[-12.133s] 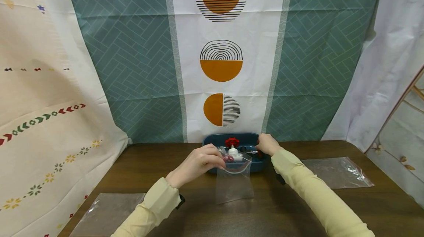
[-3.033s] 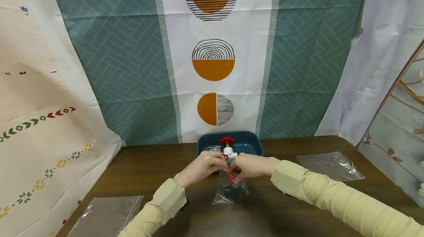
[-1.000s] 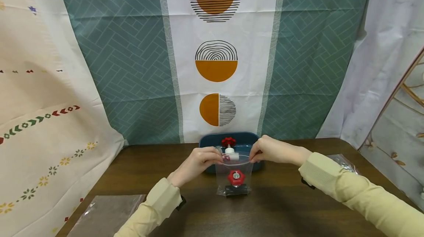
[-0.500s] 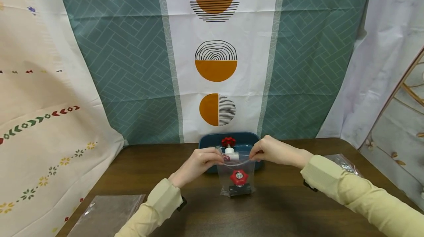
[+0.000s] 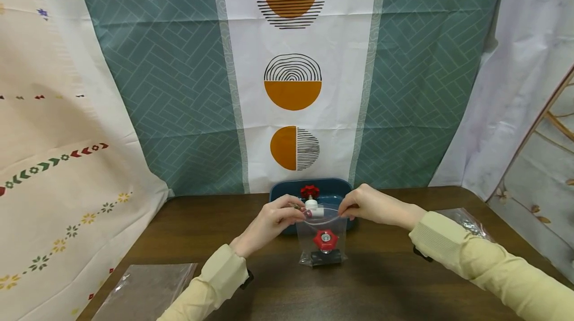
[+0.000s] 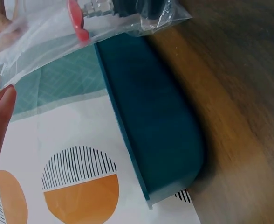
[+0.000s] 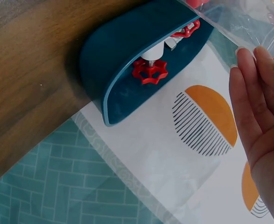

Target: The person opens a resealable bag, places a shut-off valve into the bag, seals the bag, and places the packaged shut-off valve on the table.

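A clear zip bag [image 5: 306,241] hangs just above the table in front of the blue bin. Inside it stands a valve with a red handwheel [image 5: 326,240] and a black body at the bottom. My left hand [image 5: 271,220] pinches the left end of the bag's mouth. At the right end, my right hand [image 5: 376,206] pinches the rim between thumb and fingers. The left wrist view shows the bagged valve's red wheel [image 6: 76,21] from the side. In the right wrist view, my right hand [image 7: 263,98] is beside the bag's edge.
Behind the bag, a blue bin [image 5: 336,187] holds a white valve with a red wheel [image 5: 310,192] and another red-wheeled valve [image 7: 188,30]. Flat clear bags lie at left [image 5: 145,288] and at right [image 5: 464,219], partly behind the right sleeve. A curtain [image 5: 193,126] hangs behind the table.
My right hand was in the bin, then inside the bag with the black valve; now it pinches the bag's right rim. Lately the bag has shifted slightly right, and the left fingers have risen.
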A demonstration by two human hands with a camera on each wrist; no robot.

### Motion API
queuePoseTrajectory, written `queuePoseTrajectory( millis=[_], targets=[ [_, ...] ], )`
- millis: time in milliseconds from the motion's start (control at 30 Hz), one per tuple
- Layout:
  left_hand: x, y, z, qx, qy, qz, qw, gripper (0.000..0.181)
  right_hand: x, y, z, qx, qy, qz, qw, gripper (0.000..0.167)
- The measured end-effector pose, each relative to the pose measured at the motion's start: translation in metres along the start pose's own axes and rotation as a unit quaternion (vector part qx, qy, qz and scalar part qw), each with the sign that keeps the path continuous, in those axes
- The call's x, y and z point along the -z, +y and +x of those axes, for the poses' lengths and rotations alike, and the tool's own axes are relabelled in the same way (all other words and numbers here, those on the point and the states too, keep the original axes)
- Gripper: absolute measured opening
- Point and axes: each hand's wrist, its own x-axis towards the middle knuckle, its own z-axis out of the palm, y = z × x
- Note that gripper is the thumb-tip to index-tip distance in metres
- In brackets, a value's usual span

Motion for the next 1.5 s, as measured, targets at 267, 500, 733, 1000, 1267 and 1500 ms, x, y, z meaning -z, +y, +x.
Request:
queuePoseTrajectory(
  millis=[267,500,733,1000,1267,1500],
  targets=[
    [-0.007,0.001,-0.004,0.152,0.052,-0.02,0.9869,0.03,-0.002,0.002,-0.003,0.008,0.008,-0.001,0.9999,0.013],
    [-0.004,0.012,-0.002,0.213,0.06,-0.068,0.9728,0.011,-0.001,0.001,-0.005,0.016,0.013,0.0,0.9998,0.014],
    [-0.005,0.012,-0.003,0.212,0.056,-0.099,0.9705,0.01,-0.002,0.002,-0.006,0.012,0.013,-0.002,0.9998,0.014],
    [-0.012,0.0,-0.01,0.197,0.059,-0.085,0.9749,0.009,-0.001,0.003,-0.008,0.015,0.016,0.001,0.9998,0.013],
    [-0.008,0.01,-0.005,0.194,0.061,-0.087,0.9753,0.009,-0.002,0.004,-0.01,-0.001,0.011,0.009,0.9999,0.014],
    [-0.013,0.001,-0.009,0.17,0.064,-0.082,0.9799,0.008,-0.002,0.006,-0.012,0.002,0.014,0.012,0.9998,0.014]
  ],
)
